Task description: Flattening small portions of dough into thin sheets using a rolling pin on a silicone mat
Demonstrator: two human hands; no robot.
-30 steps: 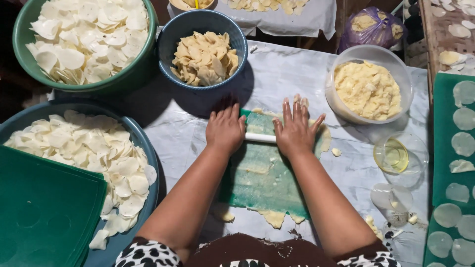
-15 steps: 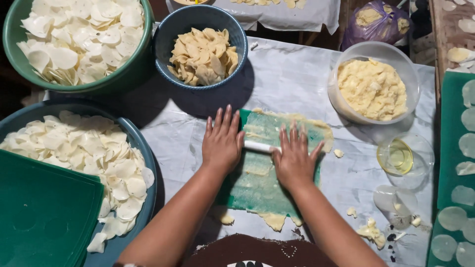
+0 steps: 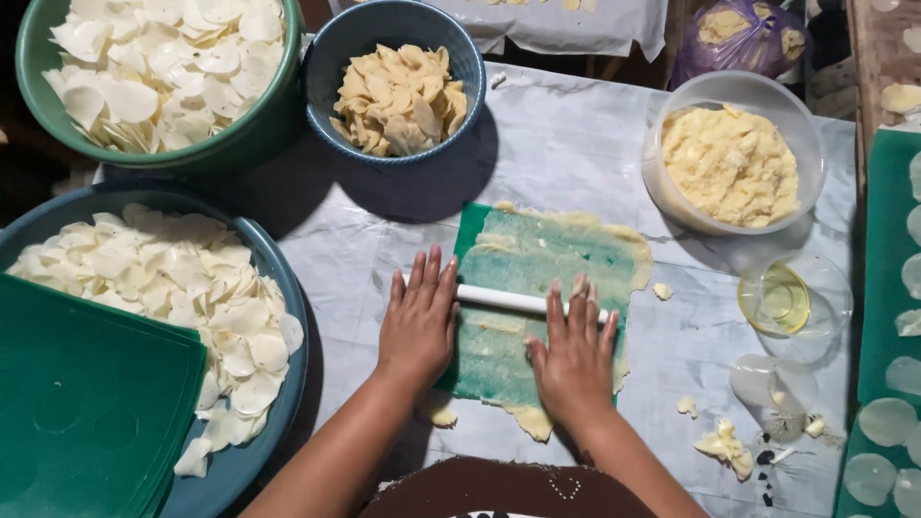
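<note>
Left hand [image 3: 418, 321] and right hand [image 3: 573, 350], both flat and unclenched, press a white rolling pin [image 3: 504, 299] lying across thin dough [image 3: 537, 278] on a green sheet [image 3: 472, 230]. Pin and hands now lie nearer the body than a second ago.

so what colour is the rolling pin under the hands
White: a thin plain rod, seen in the head view, lying under both hands across the green sheet.

At about one o'clock, at the top edge behind the clear bowl [image 3: 734, 153], one package shows: a purple plastic bag [image 3: 743, 38], rounded and knotted, with pale yellow content inside. No labels, signs or screens.
</note>
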